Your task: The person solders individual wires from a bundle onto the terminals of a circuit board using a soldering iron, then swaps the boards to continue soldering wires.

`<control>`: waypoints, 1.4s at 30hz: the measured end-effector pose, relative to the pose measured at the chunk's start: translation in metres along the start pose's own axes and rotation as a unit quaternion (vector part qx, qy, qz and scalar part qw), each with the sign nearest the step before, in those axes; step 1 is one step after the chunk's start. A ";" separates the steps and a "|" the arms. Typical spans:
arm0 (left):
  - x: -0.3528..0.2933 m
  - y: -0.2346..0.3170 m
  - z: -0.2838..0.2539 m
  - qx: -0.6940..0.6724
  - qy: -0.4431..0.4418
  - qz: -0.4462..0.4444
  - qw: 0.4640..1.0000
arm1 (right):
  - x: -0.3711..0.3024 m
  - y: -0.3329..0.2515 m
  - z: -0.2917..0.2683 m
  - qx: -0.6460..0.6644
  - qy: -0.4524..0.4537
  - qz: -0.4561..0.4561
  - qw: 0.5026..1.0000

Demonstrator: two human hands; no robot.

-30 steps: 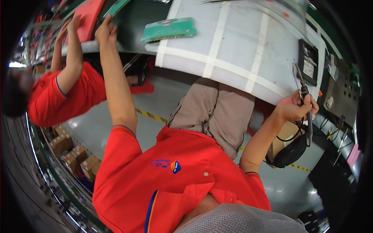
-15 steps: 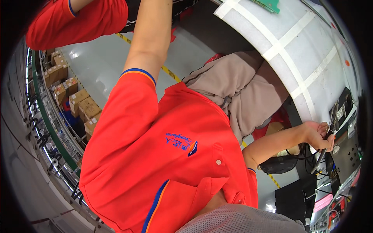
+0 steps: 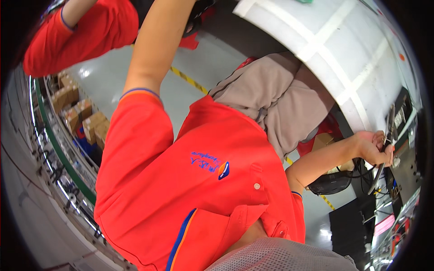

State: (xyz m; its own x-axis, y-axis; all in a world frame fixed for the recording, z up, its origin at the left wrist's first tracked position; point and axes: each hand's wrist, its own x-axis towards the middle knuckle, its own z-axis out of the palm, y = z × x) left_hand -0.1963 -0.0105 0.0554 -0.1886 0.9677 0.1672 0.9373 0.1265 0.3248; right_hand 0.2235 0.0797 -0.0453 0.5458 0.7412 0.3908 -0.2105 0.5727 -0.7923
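My right hand is at the far right, beside the edge of the white work surface. Its fingers are curled round a slim, dark, rod-shaped tool; the exact kind is too small and blurred to tell. Below the hand, the tool's thinner grey end slants down. Black cables hang close to the wrist. My left arm stretches up past the top edge, so the left hand is out of the picture. At the top edge a sliver of a green board lies on the white surface.
Another person's red sleeve shows at the upper left. Cardboard boxes stand by a green-edged line at the left. A black bag-like object hangs beneath my right forearm. Yellow-black tape crosses the grey floor.
The view has shifted a little, and the green board has slid mostly out at the top. My left arm appears farther left. The right hand keeps its hold on the tool.
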 end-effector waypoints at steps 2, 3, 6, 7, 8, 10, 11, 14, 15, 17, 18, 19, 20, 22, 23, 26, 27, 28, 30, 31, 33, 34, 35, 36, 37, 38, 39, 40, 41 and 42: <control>-0.007 0.003 0.003 0.022 -0.050 0.027 0.998 | -0.005 -0.003 0.005 0.006 -0.007 0.018 1.000; -0.016 0.009 0.002 0.035 -0.080 0.024 0.996 | -0.006 -0.001 0.004 0.002 0.001 0.034 0.999; -0.038 0.002 0.020 -0.077 -0.015 0.093 0.993 | -0.013 -0.009 0.012 0.009 -0.012 0.057 0.998; -0.038 0.006 0.022 -0.078 -0.016 0.107 0.991 | -0.012 -0.011 0.009 0.011 -0.028 0.063 0.998; -0.037 0.010 0.023 -0.099 -0.043 0.070 0.992 | -0.011 -0.014 0.008 0.009 -0.019 0.056 0.998; -0.035 0.018 0.020 -0.118 -0.077 0.032 0.990 | -0.010 -0.017 0.010 0.001 -0.015 0.066 0.998; -0.034 0.014 0.025 -0.117 -0.079 0.037 0.989 | -0.010 -0.019 0.012 0.004 -0.005 0.063 0.998; -0.036 0.016 0.032 -0.261 -0.007 0.124 0.957 | -0.005 -0.019 0.007 0.002 -0.013 0.052 0.999; -0.038 0.026 0.017 -0.140 -0.052 0.029 0.988 | -0.009 -0.021 0.011 -0.045 -0.003 0.041 0.998; -0.032 0.000 0.048 -0.121 -0.038 0.096 0.987 | -0.012 -0.019 0.006 -0.052 -0.022 0.072 0.996; -0.032 0.003 0.048 -0.103 -0.034 0.101 0.989 | -0.012 -0.007 -0.004 -0.272 -0.116 -0.113 0.949; -0.039 0.000 0.042 -0.067 -0.018 0.091 0.993 | -0.018 -0.005 0.003 -0.266 -0.164 -0.088 0.946; -0.038 -0.005 0.043 -0.039 -0.025 0.072 0.996 | -0.021 -0.011 0.010 -0.214 -0.224 -0.033 0.950; -0.037 -0.005 0.031 -0.038 -0.004 0.102 0.994 | -0.019 -0.005 0.025 -0.049 -0.293 -0.117 0.948; -0.038 -0.005 0.028 -0.033 -0.005 0.111 0.993 | -0.015 -0.024 0.036 -0.178 -0.281 -0.201 0.921; -0.037 0.003 0.030 -0.041 0.016 0.128 0.991 | -0.011 -0.042 0.033 -0.272 -0.317 -0.272 0.867; -0.036 0.009 0.034 -0.060 0.015 0.122 0.991 | -0.007 -0.046 0.030 -0.373 -0.344 -0.341 0.791; -0.032 0.021 0.034 -0.061 0.007 0.135 0.989 | -0.013 -0.037 0.028 -0.207 -0.293 -0.246 0.901; -0.032 0.042 0.031 -0.098 0.012 0.177 0.979 | -0.016 -0.033 0.028 -0.216 -0.282 -0.252 0.900; -0.032 0.052 0.032 -0.098 0.003 0.181 0.979 | -0.017 -0.035 0.027 -0.220 -0.280 -0.262 0.897; -0.028 0.075 0.038 -0.119 -0.012 0.217 0.969 | -0.018 -0.034 0.026 -0.225 -0.277 -0.268 0.895; -0.023 0.096 0.041 -0.100 -0.015 0.241 0.965 | -0.018 -0.034 0.025 -0.229 -0.277 -0.279 0.890; -0.017 0.111 0.049 -0.108 -0.033 0.237 0.965 | -0.018 -0.031 0.025 -0.231 -0.279 -0.273 0.891; -0.011 0.124 0.055 -0.114 -0.050 0.232 0.965 | -0.018 -0.031 0.026 -0.204 -0.262 -0.267 0.905; -0.003 0.140 0.064 -0.126 -0.037 0.269 0.954 | -0.015 -0.036 0.024 -0.187 -0.241 -0.266 0.915; 0.003 0.152 0.072 -0.133 -0.022 0.300 0.944 | -0.012 -0.037 0.023 -0.189 -0.223 -0.271 0.917; 0.009 0.163 0.079 -0.121 -0.049 0.302 0.944 | -0.013 -0.039 0.022 -0.175 -0.193 -0.252 0.932; 0.011 0.167 0.087 -0.129 -0.047 0.313 0.940 | -0.016 -0.038 0.024 -0.152 -0.165 -0.231 0.947; 0.011 0.160 0.090 -0.127 -0.038 0.313 0.941 | -0.024 -0.033 0.031 -0.173 -0.164 -0.203 0.950; 0.010 0.151 0.092 -0.089 -0.023 0.319 0.943 | -0.031 -0.032 0.038 -0.164 -0.172 -0.169 0.957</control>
State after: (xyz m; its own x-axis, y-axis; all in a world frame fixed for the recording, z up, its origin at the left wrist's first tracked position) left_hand -0.0300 0.0379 0.0202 0.4136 0.8437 0.3422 0.7910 -0.5191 0.3239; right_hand 0.1822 0.0513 -0.0144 0.2259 0.6374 0.7366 0.2273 0.7008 -0.6762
